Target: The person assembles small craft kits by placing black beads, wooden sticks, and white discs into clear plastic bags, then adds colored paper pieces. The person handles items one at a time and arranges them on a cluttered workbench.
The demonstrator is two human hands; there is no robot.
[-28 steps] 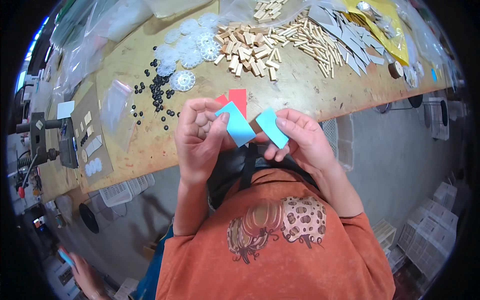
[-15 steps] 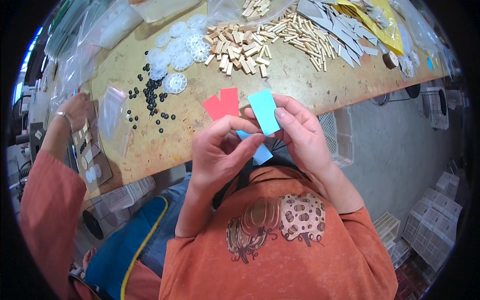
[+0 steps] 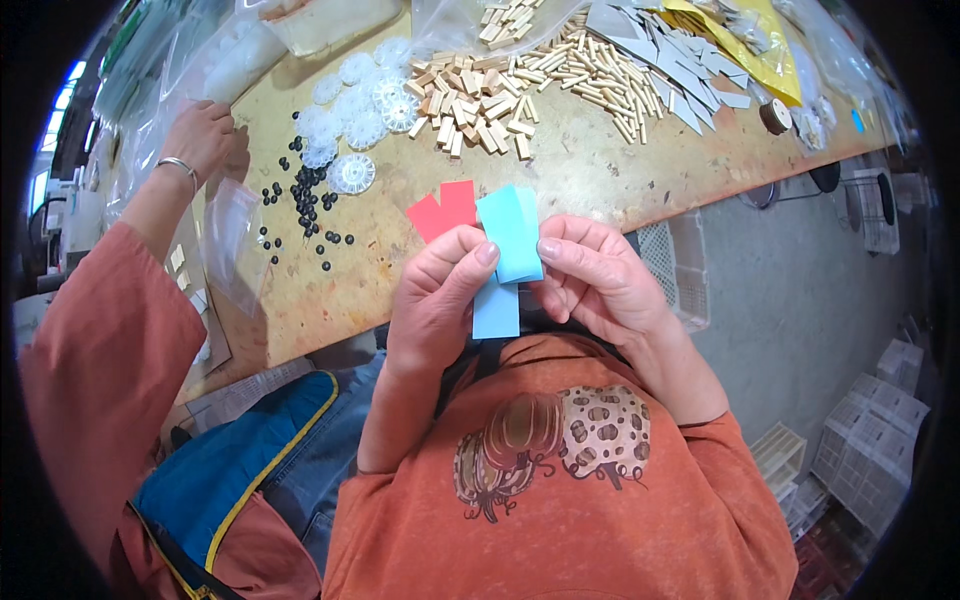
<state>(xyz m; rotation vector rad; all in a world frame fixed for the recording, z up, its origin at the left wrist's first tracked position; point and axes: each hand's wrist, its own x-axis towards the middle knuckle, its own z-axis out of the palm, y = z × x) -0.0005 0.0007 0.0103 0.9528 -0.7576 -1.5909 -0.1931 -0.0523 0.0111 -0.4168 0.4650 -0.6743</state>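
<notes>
My left hand is closed, thumb and fingers pinching turquoise paper cards and a light blue card that hangs below them. At least two turquoise cards overlap, slightly fanned. On their right edge my right hand pinches with thumb and forefinger, its other fingers curled beneath. Red cards show just beyond my left fingers; whether I hold them or they lie on the table I cannot tell.
Black beads, clear plastic wheels, wooden blocks, dowels and grey pieces cover the table's far side. A co-worker's hand reaches in at left, near a clear bag. A spool stands right.
The turquoise card has moved left toward my left thumb, and a second one shows behind it. The blue card now hangs straight. At left, the co-worker's hand has moved farther up the table.
</notes>
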